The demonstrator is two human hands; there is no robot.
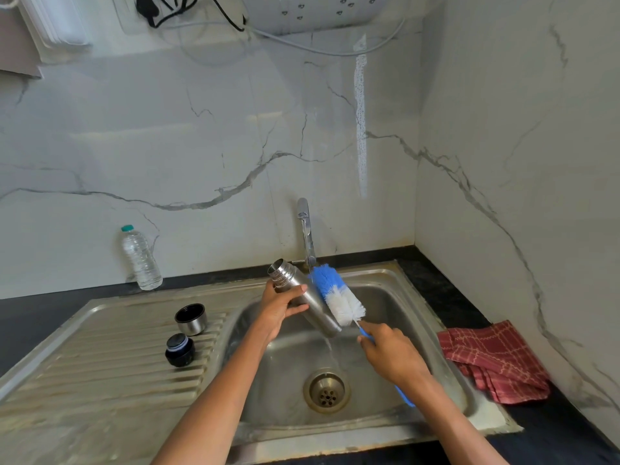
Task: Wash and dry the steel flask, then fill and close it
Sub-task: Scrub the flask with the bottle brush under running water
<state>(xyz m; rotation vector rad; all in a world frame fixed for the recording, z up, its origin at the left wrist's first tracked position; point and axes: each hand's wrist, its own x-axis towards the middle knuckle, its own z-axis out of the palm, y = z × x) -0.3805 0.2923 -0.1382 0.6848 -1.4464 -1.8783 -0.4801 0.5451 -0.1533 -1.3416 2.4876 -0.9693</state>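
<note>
Left hand fingers wrap the flask, right hand fingers squeeze the brush; rub all round under the running water.

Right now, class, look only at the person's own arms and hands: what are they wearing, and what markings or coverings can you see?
Both forearms are bare as far as the frame's bottom edge; no sleeves show. The left hand and right hand wear no gloves. No rings, watch, bracelets or markings are visible on either wrist or on the fingers that show.
</note>
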